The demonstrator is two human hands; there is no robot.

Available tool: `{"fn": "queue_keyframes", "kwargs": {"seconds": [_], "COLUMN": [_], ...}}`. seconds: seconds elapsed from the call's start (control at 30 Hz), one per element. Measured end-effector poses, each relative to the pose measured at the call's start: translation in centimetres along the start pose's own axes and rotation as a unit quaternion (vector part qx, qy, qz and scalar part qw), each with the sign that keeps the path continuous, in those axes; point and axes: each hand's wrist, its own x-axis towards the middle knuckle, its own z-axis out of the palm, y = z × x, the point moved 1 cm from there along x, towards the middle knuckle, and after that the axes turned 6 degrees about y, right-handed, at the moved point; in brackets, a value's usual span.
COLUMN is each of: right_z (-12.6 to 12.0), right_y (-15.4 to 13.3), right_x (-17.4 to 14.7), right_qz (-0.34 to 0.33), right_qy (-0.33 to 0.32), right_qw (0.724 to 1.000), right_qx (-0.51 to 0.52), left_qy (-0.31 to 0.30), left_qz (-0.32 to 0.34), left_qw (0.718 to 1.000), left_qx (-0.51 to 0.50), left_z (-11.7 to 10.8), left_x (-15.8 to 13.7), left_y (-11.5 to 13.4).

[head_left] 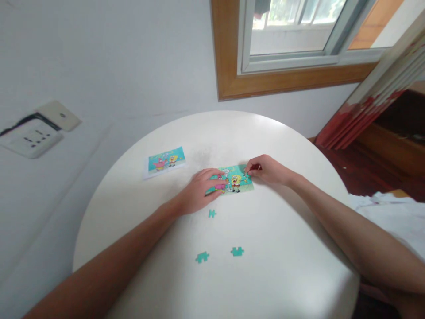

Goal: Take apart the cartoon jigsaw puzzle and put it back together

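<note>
A cartoon jigsaw puzzle (236,182), mostly joined, lies on the round white table (275,266). My left hand (201,190) rests over its left part with fingers stretched out and apart, covering some of the picture. At the upper right edge, my right hand (262,169) pinches a puzzle piece (246,172) that its fingertips partly hide. Three loose teal pieces lie nearer to me: one puzzle piece (212,213) just below the left hand, another puzzle piece (202,257) lower down, and a third puzzle piece (237,251) to its right.
A picture card (166,161) with the same cartoon scene lies left of the puzzle. Behind the table are a white wall (133,57) and a wood-framed window (229,84). A wall socket (33,138) is at the left, a red and cream curtain (348,119) at the right.
</note>
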Motion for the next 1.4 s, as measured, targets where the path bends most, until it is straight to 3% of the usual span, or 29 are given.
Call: {"fn": "queue_keyframes", "kwargs": {"seconds": [0.4, 0.57, 0.67, 0.77, 0.93, 1.13, 1.4], "right_z": [0.8, 0.6, 1.8, 4.3, 8.3, 9.0, 8.1], "right_y": [0.4, -1.7, -4.7, -7.4, -8.7, -8.9, -8.6], "right_x": [0.1, -0.6, -1.9, -3.6, -5.0, -4.6, -4.6], "right_qz": [-0.002, -0.012, -0.085, -0.188, -0.272, -0.273, -0.229], "right_qy": [0.058, 0.08, 0.048, -0.025, -0.064, -0.084, -0.133], "right_qw": [0.997, 0.995, 0.994, 0.981, 0.952, 0.939, 0.961], "right_qx": [-0.05, -0.061, -0.044, -0.034, -0.124, -0.191, -0.08], "left_qy": [-0.013, -0.005, 0.008, 0.038, 0.081, 0.092, 0.089], "left_qz": [-0.002, -0.008, -0.017, -0.038, -0.069, -0.078, -0.077], "left_qw": [1.0, 1.0, 1.0, 0.998, 0.994, 0.992, 0.992], "left_qx": [0.013, 0.003, -0.006, -0.017, -0.038, -0.042, -0.038], "left_z": [-0.1, -0.1, -0.1, -0.2, -0.4, -0.4, -0.3], "left_x": [0.0, 0.1, 0.1, 0.2, 0.3, 0.4, 0.4], "left_y": [0.1, 0.3, 0.4, 0.3, 0.0, 0.0, -0.3]}}
